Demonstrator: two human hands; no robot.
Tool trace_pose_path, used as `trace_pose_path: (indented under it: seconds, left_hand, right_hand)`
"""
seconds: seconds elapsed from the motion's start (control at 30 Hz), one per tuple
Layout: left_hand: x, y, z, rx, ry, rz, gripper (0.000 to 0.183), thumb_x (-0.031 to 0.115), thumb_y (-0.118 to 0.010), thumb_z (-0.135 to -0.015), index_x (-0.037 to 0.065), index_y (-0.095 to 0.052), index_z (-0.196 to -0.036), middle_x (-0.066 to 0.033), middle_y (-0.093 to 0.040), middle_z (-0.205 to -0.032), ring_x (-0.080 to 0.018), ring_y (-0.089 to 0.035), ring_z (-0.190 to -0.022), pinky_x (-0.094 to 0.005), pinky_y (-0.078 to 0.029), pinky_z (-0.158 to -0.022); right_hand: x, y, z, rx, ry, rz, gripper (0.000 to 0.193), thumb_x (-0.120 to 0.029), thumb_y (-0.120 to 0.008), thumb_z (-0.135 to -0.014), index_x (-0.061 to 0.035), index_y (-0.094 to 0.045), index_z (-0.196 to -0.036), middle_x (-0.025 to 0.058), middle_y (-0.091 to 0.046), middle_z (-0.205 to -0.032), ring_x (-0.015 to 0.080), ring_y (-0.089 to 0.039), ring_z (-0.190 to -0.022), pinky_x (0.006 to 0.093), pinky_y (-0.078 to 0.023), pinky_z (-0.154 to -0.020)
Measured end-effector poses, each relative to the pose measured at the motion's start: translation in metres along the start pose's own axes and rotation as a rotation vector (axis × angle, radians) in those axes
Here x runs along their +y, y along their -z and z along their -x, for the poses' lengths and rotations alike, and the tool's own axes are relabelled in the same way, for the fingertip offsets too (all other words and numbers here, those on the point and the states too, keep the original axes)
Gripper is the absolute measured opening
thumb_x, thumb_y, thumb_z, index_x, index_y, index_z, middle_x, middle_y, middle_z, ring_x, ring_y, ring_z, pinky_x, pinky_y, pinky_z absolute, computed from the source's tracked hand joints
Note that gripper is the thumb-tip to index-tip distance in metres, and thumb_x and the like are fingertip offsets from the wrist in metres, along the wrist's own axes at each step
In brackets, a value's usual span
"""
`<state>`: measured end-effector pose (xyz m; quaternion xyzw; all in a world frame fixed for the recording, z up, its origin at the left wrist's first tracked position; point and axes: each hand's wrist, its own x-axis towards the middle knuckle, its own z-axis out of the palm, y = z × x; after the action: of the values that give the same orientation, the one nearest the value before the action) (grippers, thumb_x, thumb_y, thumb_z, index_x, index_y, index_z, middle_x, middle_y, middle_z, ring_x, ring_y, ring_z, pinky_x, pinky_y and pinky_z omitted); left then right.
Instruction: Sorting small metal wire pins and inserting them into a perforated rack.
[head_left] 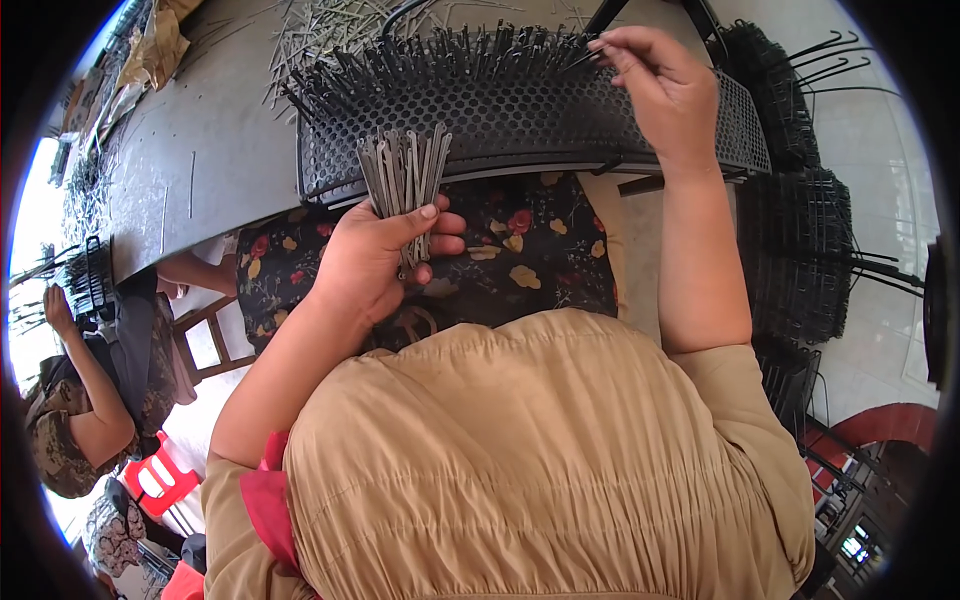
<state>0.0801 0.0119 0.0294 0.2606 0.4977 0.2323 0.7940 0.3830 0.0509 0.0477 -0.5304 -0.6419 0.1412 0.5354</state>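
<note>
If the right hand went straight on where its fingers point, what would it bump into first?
Most likely the dark rods crowded along the perforated rack, just left of the right hand, though depth is unclear.

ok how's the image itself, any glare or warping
Head view: white glare at the far left edge; a pale sheen on the grey table; dark round rim with warping toward it; metal rods in the left hand fairly sharp.

Your left hand [372, 250] holds a fanned bundle of thin grey sticks [402, 170]; your right hand [668, 88] pinches a dark stick [582, 63] at a black, hole-punched rack [470, 122] bristling with rods [470, 55].
</note>
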Motion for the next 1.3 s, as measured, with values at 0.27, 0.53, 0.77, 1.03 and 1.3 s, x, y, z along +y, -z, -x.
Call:
trace_pose_path:
  seconds: [0.27,0.53,0.77,1.03,1.3]
  left_hand:
    - [-0.002,0.003,-0.001,0.025,-0.046,-0.072,0.019,0.012,-0.059,-0.094,0.003,-0.057,-0.111,-0.0108,-0.07,-0.095,-0.0168,-0.067,-0.077,-0.0264,-0.043,-0.052]
    - [-0.005,0.0,-0.002,0.016,-0.079,-0.083,0.016,0.011,-0.06,-0.094,0.004,-0.057,-0.108,-0.0108,-0.069,-0.094,-0.0156,-0.066,-0.073,-0.0247,-0.042,-0.049]
    - [-0.004,-0.008,0.002,-0.029,-0.157,-0.117,0.017,0.01,-0.06,-0.094,0.006,-0.059,-0.11,-0.0084,-0.07,-0.09,-0.0132,-0.067,-0.072,-0.022,-0.041,-0.048]
    - [-0.003,-0.011,0.005,-0.045,-0.161,-0.055,0.021,0.011,-0.06,-0.095,0.006,-0.06,-0.115,-0.0083,-0.07,-0.092,-0.0137,-0.068,-0.074,-0.0213,-0.041,-0.048]
    - [-0.001,-0.012,0.006,-0.028,-0.162,-0.09,0.018,0.011,-0.06,-0.095,0.004,-0.06,-0.112,-0.0095,-0.07,-0.093,-0.0158,-0.069,-0.076,-0.0226,-0.044,-0.048]
  right_hand:
    - [-0.018,-0.016,-0.011,-0.069,0.138,0.252,0.013,-0.003,-0.068,-0.086,-0.0006,-0.072,-0.098,0.0098,-0.073,-0.096,0.0203,-0.067,-0.098,0.0309,-0.052,-0.087]
    - [-0.02,-0.03,0.01,0.053,0.315,0.357,0.011,-0.004,-0.066,-0.09,-0.0017,-0.071,-0.099,0.0042,-0.073,-0.09,0.0102,-0.068,-0.081,0.0216,-0.054,-0.076]
    - [-0.065,-0.074,0.048,-0.396,-0.596,-0.438,0.02,-0.009,-0.072,-0.086,0.0003,-0.065,-0.103,0.0065,-0.071,-0.085,0.0095,-0.065,-0.071,0.0211,-0.05,-0.059]
    - [-0.06,-0.074,0.059,-0.306,-0.665,-0.721,0.013,-0.008,-0.07,-0.086,-0.0008,-0.066,-0.096,0.0054,-0.07,-0.085,0.0086,-0.065,-0.073,0.0211,-0.053,-0.057]
    - [-0.054,-0.066,0.059,-0.15,-0.663,-0.804,0.011,-0.004,-0.065,-0.09,-0.0002,-0.065,-0.1,0.0118,-0.071,-0.091,0.0158,-0.069,-0.079,0.022,-0.055,-0.058]
